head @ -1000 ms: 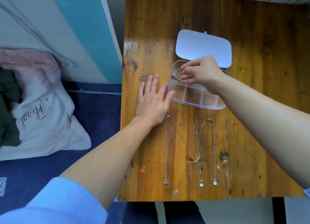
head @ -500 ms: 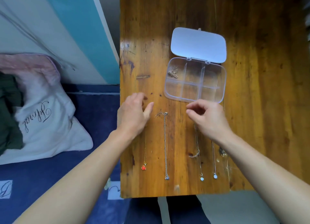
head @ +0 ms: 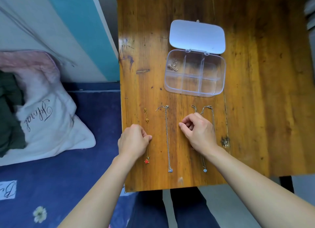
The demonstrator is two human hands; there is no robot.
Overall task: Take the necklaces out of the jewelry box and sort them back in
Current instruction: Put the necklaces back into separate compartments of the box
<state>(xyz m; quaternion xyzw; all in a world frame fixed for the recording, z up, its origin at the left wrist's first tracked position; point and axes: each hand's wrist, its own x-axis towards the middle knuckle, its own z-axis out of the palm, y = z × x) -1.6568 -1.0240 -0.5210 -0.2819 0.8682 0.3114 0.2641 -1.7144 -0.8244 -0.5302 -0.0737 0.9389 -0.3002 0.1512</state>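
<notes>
The clear jewelry box lies open on the wooden table, lid flat behind it. A bunched gold necklace sits in its far left compartment. Several necklaces lie in straight lines in front of the box. My left hand is curled, fingertips pinched on the gold necklace with the red pendant. A silver necklace with a blue pendant lies between my hands. My right hand is curled with thumb and forefinger together, resting over two silver necklaces; nothing shows in its fingers.
A thin chain with a dark pendant lies right of my right hand. The table's left edge borders a blue bed with a white pillow. A teal and white wall panel stands at the far left.
Both hands drew back from the box toward me. The left hand curled onto the gold chain; the right hand settled over the silver chains.
</notes>
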